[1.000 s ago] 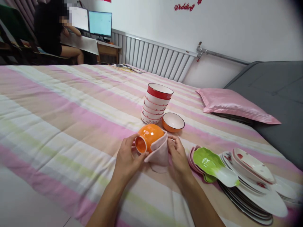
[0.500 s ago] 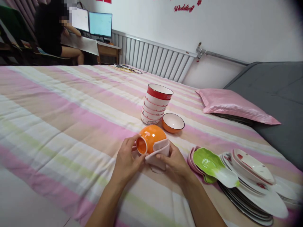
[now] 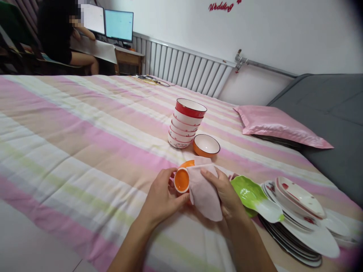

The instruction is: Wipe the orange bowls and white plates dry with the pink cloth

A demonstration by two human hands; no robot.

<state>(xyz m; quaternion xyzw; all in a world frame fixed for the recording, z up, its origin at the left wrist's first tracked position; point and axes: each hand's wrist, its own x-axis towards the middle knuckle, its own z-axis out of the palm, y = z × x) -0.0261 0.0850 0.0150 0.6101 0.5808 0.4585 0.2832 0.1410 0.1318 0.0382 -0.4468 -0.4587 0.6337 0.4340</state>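
Observation:
An orange bowl [image 3: 182, 180] is tipped on its side, its white-rimmed foot turned towards me. My left hand [image 3: 163, 196] grips it at the foot, thumb below and fingers above. A pale pink cloth [image 3: 204, 190] drapes over the bowl's right side and hides most of it. My right hand [image 3: 227, 194] is closed on the cloth, pressing it against the bowl. Just beyond my hands stand a second orange bowl [image 3: 206, 146], white inside and upright, and a tall stack of red and white bowls [image 3: 185, 124].
To the right lie a green leaf-shaped dish [image 3: 249, 190] and stacked plates [image 3: 300, 196]. A pink pillow [image 3: 279, 122] rests by the grey headboard [image 3: 323, 102]. Cables [image 3: 153, 80] lie at the striped bed's [image 3: 70, 151] far edge. A person [image 3: 58, 34] sits at a desk with monitors.
The orange bowl has turned so its foot faces me more, and both hands have shifted slightly right. The cloth now spreads over more of the bowl.

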